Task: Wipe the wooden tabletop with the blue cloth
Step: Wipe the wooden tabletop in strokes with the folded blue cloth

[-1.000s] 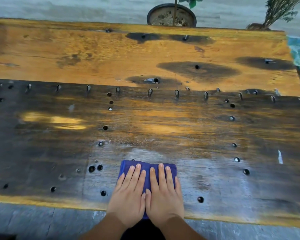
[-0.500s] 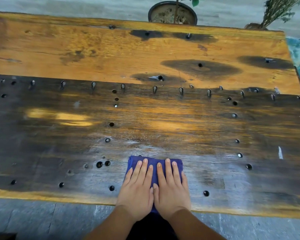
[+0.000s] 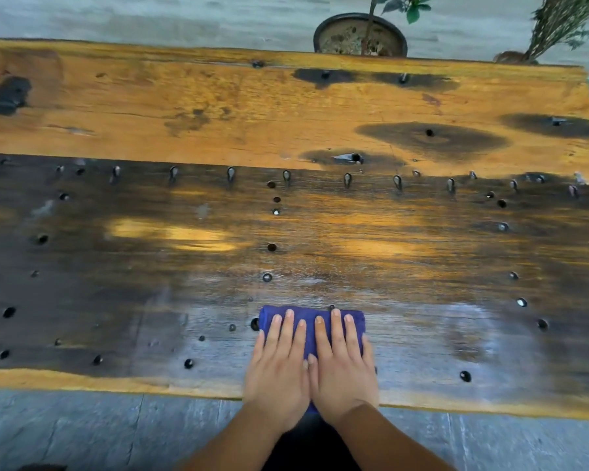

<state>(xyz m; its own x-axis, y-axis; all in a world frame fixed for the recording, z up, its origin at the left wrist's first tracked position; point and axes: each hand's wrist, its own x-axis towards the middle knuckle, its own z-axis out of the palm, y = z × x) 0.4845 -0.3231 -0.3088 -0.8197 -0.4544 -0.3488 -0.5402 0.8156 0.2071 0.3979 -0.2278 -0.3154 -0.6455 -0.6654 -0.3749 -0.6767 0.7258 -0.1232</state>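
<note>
The blue cloth (image 3: 309, 320) lies folded on the wooden tabletop (image 3: 218, 107), close to the near edge. Both of my hands rest flat on it, side by side, thumbs touching. My left hand (image 3: 276, 372) covers the cloth's left half and my right hand (image 3: 343, 368) covers its right half, fingers stretched forward. Only the cloth's far strip and a sliver between my hands show. The wood around the cloth looks pale and streaky. A dark hole (image 3: 255, 323) sits right against the cloth's left edge.
The near plank is dark and dotted with several holes and a row of metal pins (image 3: 347, 180). The far plank is orange with black burn marks. A potted plant (image 3: 359, 39) and a bush (image 3: 555, 28) stand beyond the far edge. Grey paving lies below the near edge.
Both hands have slid the cloth leftward along the near edge, so its left edge now touches a hole that was well clear of it. My view has shifted left too.
</note>
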